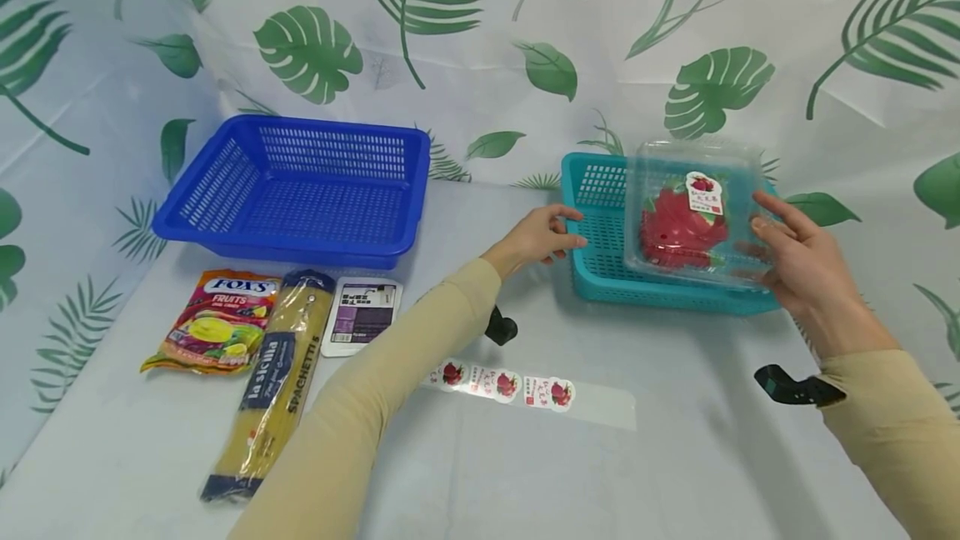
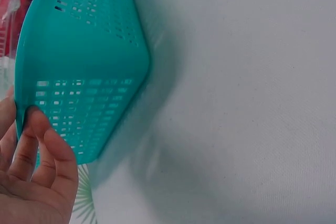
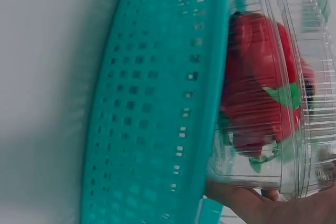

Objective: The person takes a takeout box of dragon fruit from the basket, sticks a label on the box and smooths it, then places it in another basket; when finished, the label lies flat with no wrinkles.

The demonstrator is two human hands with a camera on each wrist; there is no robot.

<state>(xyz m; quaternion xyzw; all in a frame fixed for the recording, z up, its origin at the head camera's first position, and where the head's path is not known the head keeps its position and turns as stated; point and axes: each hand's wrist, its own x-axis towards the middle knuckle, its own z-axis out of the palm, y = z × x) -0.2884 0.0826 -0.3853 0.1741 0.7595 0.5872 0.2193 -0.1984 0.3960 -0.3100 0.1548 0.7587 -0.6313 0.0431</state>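
Observation:
A clear plastic clamshell box with red dragon fruit inside hangs over the teal basket. On its lid is a white label with a fruit picture. My right hand grips the box by its right side, fingers partly hidden under it. At the basket's left end my left hand pinches the rim; in the left wrist view thumb and fingers lie on either side of the teal wall. The right wrist view shows the box just above the basket's edge.
A blue basket stands at the back left. In front of it lie a candy bag, a spaghetti pack and a white box with a purple label. A strip of fruit stickers lies on the table near the left forearm.

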